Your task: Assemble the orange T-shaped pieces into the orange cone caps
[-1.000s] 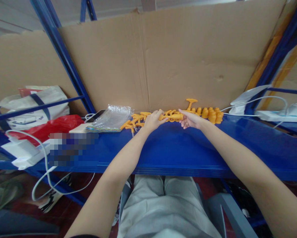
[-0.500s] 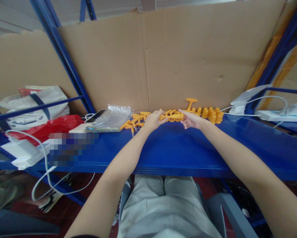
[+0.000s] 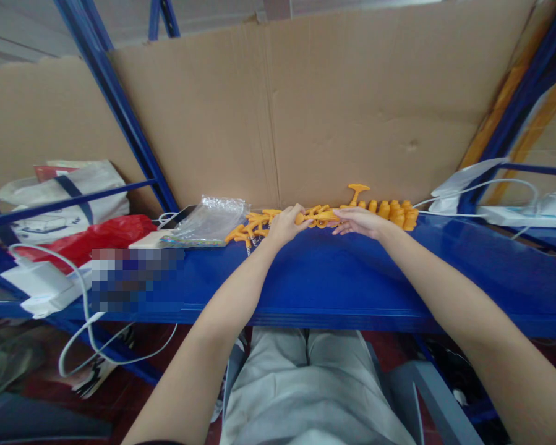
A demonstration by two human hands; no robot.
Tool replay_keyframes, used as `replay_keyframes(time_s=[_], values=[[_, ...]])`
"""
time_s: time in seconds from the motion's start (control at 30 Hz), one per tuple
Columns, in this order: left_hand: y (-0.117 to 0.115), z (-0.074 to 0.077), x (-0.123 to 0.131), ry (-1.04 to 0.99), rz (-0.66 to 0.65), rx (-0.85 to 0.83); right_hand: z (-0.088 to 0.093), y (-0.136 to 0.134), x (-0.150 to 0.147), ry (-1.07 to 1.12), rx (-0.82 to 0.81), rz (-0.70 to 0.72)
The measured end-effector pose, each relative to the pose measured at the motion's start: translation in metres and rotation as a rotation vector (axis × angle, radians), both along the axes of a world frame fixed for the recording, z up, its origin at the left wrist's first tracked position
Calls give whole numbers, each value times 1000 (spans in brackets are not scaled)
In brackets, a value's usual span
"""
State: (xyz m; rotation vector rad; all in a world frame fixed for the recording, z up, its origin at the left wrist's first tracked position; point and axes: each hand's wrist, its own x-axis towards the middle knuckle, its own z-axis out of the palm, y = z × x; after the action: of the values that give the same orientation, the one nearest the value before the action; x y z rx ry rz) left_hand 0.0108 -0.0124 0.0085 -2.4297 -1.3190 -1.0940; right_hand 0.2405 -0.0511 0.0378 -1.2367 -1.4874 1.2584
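Note:
My left hand [image 3: 286,227] is closed on one end of a long yellow plastic piece [image 3: 321,216] with a rounded knob at that end. My right hand [image 3: 360,221] is at the other end, thumb and forefinger against it and the other fingers looser. The piece lies level between the hands, and its exact kind is too small to make out. Several yellow branched parts with small metal chains [image 3: 252,228] lie just left of my left hand. Behind and right of my right hand stand several yellow bottle-shaped pieces [image 3: 397,216] and a yellow T-handled part [image 3: 357,193].
A cardboard sheet [image 3: 352,111] rises behind the blue shelf [image 3: 333,284]. To the left are clear plastic bags [image 3: 208,219], a red bag [image 3: 106,238] and a white charger with cables [image 3: 41,278]. A power strip [image 3: 528,216] sits at the right.
My right hand has shifted slightly and its fingers have straightened from a curl at the end of the yellow piece. The left hand stays nearly still.

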Motion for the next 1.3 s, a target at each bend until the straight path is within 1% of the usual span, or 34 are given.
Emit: replay_keyframes(time_s=[0.4, 0.53, 0.6, 0.67, 0.73, 0.8, 0.9, 0.97, 1.0, 1.07, 1.13, 1.23, 1.3], values=[[-3, 2, 1, 12, 17, 19, -1, 1, -1, 34, -12, -2], [-4, 4, 2, -6, 14, 2, 1, 4, -1, 98, -21, -40], [-5, 4, 3, -44, -10, -11, 2, 8, 3, 168, -9, -81], [-6, 5, 3, -71, -30, -26, 3, 14, 10, 228, 40, -145], [-6, 5, 2, -70, -26, -47, 2, 23, 21, 261, 124, -235], [-5, 5, 1, -48, -6, -76, -3, 33, 33, 256, 229, -360], [-3, 4, 1, -16, 15, -101, -13, 45, 52, 123, 408, -581], [-2, 3, 1, -4, 8, -94, -19, 49, 63, -47, 508, -695], [-1, 2, 1, 1, 1, -89, -23, 50, 67, -160, 542, -729], [-1, 1, 2, 11, -14, -86, -28, 48, 74, -411, 582, -741], [-1, 1, 2, 18, -20, -88, -31, 44, 76, -626, 614, -700], [-1, 1, 2, 23, -14, -98, -33, 40, 73, -835, 677, -636], [-2, 1, 2, 23, -15, -106, -33, 38, 69, -941, 688, -610]])
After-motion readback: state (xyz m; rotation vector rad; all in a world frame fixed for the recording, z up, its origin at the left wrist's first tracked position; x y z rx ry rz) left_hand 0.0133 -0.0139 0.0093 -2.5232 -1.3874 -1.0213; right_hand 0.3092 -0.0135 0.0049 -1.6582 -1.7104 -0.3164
